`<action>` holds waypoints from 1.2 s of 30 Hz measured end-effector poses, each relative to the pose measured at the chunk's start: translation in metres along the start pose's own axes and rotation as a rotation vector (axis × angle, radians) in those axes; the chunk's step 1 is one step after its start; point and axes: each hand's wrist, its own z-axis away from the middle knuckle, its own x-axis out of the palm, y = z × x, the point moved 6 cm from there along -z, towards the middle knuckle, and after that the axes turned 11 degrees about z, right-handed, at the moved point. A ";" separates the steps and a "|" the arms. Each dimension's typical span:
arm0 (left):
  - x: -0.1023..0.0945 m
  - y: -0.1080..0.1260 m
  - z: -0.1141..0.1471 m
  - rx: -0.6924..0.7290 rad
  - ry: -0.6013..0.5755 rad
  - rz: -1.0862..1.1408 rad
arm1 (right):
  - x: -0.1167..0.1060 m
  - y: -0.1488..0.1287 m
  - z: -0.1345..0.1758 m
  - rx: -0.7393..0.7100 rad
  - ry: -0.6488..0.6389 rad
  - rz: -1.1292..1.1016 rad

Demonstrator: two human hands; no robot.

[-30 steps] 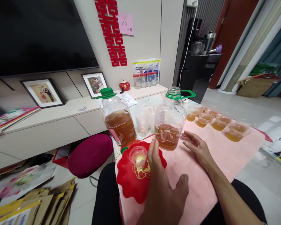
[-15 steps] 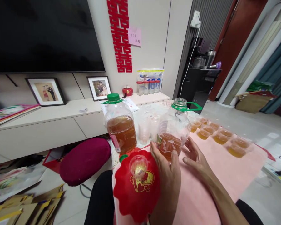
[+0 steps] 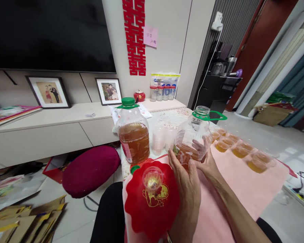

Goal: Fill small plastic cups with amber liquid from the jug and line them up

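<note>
Bright indoor light, glare on floor tiles [image 3: 291, 145], edges stretched, lower-left corner seemingly blurred

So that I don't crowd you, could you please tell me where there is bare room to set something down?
The widest free patch is the pink cloth between the right forearm and the filled cups. The red tray also has room in front of its clear cup. It is crowded farther back, where the capped jug, stacked cups and open jug stand close.
</note>
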 end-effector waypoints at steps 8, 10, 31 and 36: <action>0.000 0.017 0.011 -0.059 -0.075 0.041 | -0.004 0.007 -0.003 -0.114 0.105 0.056; 0.000 0.018 0.011 -0.132 -0.060 0.049 | -0.005 0.006 -0.002 -0.125 0.114 0.065; 0.012 0.016 0.035 -0.238 -0.109 0.520 | -0.079 -0.085 0.047 -0.116 0.284 0.664; 0.016 0.008 0.047 -0.336 -0.188 0.570 | -0.105 -0.096 0.069 -0.110 0.315 0.890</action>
